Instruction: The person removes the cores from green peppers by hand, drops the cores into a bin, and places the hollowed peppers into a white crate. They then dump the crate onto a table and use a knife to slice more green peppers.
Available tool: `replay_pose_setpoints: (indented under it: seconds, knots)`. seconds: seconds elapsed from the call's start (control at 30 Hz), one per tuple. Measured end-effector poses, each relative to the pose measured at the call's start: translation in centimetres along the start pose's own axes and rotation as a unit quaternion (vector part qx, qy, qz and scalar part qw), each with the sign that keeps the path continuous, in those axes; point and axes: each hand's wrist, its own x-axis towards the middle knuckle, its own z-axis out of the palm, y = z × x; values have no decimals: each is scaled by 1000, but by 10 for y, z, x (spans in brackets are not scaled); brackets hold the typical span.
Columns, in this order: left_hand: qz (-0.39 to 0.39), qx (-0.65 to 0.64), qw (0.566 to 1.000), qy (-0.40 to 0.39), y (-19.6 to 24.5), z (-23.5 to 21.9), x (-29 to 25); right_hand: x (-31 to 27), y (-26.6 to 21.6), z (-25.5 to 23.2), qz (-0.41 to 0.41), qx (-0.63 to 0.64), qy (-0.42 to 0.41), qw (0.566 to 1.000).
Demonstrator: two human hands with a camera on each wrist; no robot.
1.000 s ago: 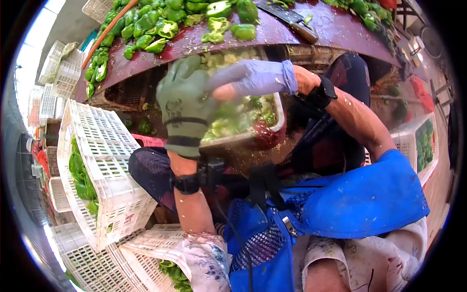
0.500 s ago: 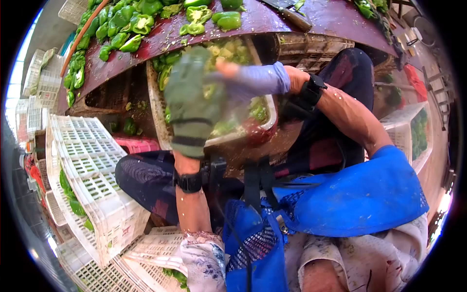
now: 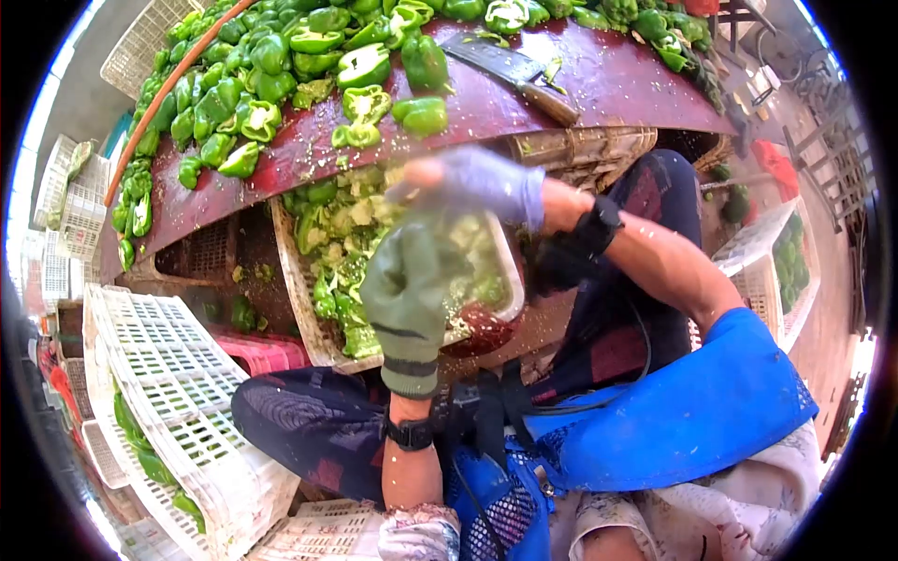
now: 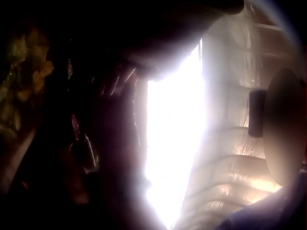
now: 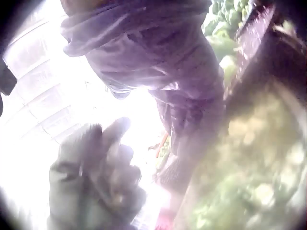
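My left hand point(image 3: 407, 285), in a green knit glove, hangs over a white-rimmed tub point(image 3: 295, 299) filled with pepper cores and cut green peppers point(image 3: 341, 271). In the right wrist view its fingers point(image 5: 125, 184) are loosely curled around nothing. Just beyond it my right hand point(image 3: 482, 182), in a thin purple glove, reaches across from the right. A bare fingertip shows at its blurred end, and no object is seen in it. The purple glove point(image 5: 153, 52) fills the upper right wrist view, fingers stretched downward. The left wrist view is mostly dark with glare.
A dark red table point(image 3: 645, 98) curves beyond the tub, heaped with green peppers point(image 3: 271, 56). On it lies a cleaver point(image 3: 496, 61) near halved peppers. White crates point(image 3: 173, 374) with peppers stand at my left, another crate point(image 3: 767, 271) at my right. A pink crate point(image 3: 262, 351) sits beside my knee.
My hands overlapped earlier, the purple fingers across the green glove; now they stand more apart. The left hand has drawn back toward my body. The head view has shifted.
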Motion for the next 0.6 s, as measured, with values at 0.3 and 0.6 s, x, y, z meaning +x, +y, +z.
replay_pose_setpoints:
  seconds: [0.3,0.6]
  knots:
    - [-116,-67,990,40,-50,-3,12,88,16,-78,-180,-535,192,802]
    - [-202,-289,936,6,-84,-14,27,98,30,-65,-207,-254,207,922]
